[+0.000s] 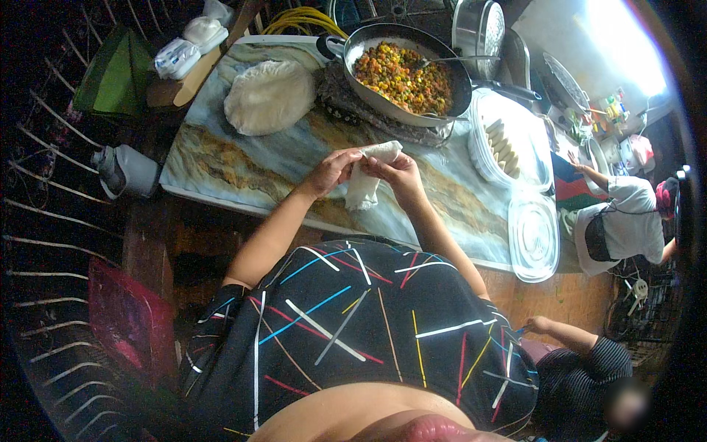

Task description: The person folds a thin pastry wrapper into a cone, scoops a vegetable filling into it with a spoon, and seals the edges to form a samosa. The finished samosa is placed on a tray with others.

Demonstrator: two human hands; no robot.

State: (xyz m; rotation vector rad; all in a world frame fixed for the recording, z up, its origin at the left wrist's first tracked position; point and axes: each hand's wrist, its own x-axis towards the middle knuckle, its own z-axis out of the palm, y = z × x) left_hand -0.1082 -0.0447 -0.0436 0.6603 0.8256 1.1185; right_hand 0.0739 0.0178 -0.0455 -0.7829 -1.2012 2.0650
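Between my hands, above the marbled table (237, 182), is a thin pale wrapper sheet (363, 189), partly rolled at its upper end. My left hand (335, 170) pinches its left side. The fingers of my right hand (399, 172) grip the rolled end from the right. Any filling inside is hidden. A round stack of pale wrappers (269, 98) lies on the table to the left. Beyond my hands, a large pan (353, 74) rests on a dark cloth, holding a diced vegetable mixture (400, 77) with spoons in it.
On the right, a clear plastic tub (479, 157) contains several finished rolls (501, 148); its lid (533, 243) overhangs the table's edge. A white jug (132, 171) stands at the left. One person (629, 221) works at the far right, another (580, 370) sits at lower right.
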